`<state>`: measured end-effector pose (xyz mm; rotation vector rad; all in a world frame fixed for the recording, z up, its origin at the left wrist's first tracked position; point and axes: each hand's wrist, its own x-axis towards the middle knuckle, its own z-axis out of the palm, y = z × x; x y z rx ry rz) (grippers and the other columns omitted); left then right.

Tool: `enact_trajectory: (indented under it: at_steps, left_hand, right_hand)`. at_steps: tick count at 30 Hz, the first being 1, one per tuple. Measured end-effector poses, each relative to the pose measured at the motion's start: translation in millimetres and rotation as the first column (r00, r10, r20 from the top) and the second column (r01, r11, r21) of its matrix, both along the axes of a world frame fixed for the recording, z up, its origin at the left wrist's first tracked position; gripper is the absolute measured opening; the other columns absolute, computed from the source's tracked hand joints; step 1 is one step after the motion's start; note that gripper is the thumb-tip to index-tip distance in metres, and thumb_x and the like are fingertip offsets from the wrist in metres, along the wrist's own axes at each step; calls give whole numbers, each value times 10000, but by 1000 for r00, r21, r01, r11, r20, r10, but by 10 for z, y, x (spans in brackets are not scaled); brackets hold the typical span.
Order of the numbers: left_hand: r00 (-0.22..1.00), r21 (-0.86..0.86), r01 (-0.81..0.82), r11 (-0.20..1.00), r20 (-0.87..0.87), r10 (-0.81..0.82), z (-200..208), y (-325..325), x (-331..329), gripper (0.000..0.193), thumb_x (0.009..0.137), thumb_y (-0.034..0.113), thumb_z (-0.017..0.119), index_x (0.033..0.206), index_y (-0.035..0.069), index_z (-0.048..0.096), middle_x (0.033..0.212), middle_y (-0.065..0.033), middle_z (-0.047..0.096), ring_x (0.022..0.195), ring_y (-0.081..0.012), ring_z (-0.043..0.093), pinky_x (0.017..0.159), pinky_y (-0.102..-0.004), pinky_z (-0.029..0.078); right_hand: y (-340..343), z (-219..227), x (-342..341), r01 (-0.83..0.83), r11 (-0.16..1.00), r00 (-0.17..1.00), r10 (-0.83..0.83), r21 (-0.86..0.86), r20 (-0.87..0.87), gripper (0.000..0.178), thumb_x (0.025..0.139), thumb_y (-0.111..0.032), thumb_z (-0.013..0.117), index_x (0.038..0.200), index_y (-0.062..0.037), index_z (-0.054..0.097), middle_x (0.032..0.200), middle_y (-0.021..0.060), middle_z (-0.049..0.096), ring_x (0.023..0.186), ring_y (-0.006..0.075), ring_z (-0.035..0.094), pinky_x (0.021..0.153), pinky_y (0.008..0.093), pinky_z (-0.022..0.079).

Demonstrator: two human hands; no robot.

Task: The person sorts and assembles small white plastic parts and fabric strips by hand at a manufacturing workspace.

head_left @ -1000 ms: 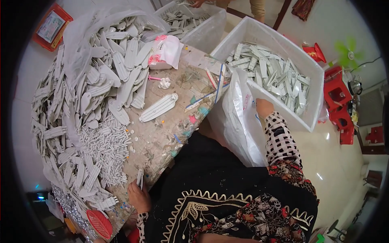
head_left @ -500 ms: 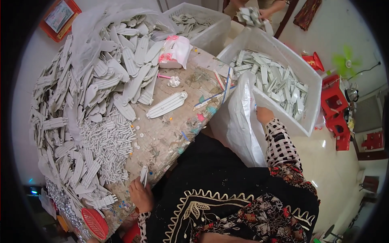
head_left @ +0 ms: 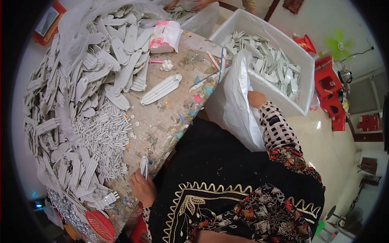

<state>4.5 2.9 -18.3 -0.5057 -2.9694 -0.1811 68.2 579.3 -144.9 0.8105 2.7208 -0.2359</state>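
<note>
At the table's near edge my left hand [head_left: 142, 189] is closed around a small, narrow whitish plastic piece [head_left: 144, 165], which points up from the fingers. To the right, my right hand [head_left: 256, 98] is closed at the edge of a tall white plastic sack [head_left: 237, 87]; its fingertips are partly hidden. Beyond my left hand lies a heap of short whitish pegs [head_left: 103, 137]. One long, ribbed, rounded plastic piece [head_left: 161, 90] lies alone on the tabletop [head_left: 152, 133]. A large pile of similar flat pieces [head_left: 117, 50] covers the table's left side.
A white crate [head_left: 306, 87] of plastic pieces stands behind the sack. Another person's hands [head_left: 199, 4] are at a second container [head_left: 202, 22] at the back. A tissue pack [head_left: 166, 36], a red basket [head_left: 100, 226] and red stools [head_left: 327, 81] are around.
The other person's hands, earlier holding a bunch of pieces above the right crate, are now at the back container. My view has shifted slightly; both my hands keep their places.
</note>
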Motion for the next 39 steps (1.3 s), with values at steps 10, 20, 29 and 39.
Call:
enact_trajectory:
  at_steps: [10,20,29,39]
  left_hand:
    - [1000,-6,-8,1000,-24,8,47,-34,74,454,738,113,698,1159,39,549,1059,-156,567,961,-370,529,828,-436,449]
    - [999,-3,-4,1000,-45,4,19,30,-9,425,764,126,683,1157,41,543,1055,-151,568,974,-382,547,815,-448,462]
    - [1000,-51,-8,999,-20,7,31,29,10,419,758,131,680,1150,60,553,1047,-136,573,956,-356,550,798,-436,468]
    - [1000,-28,-21,999,-21,20,37,12,31,450,737,120,696,1159,62,553,1056,-129,574,958,-349,542,813,-427,461]
  right_hand:
    - [-4,-354,90,-44,999,998,44,-6,37,301,894,-130,423,1081,-54,646,1071,205,666,986,379,649,842,497,511]
    - [369,232,282,159,980,987,-158,119,-17,242,835,-143,527,1034,-54,634,980,192,679,943,373,651,783,472,525]
    - [274,-149,449,152,982,987,-146,108,-63,208,862,-162,500,976,-52,634,937,189,679,902,371,656,758,479,523]
    - [207,-35,260,118,987,992,-114,110,-47,248,865,-131,472,1019,-60,652,959,182,692,907,357,674,773,474,543]
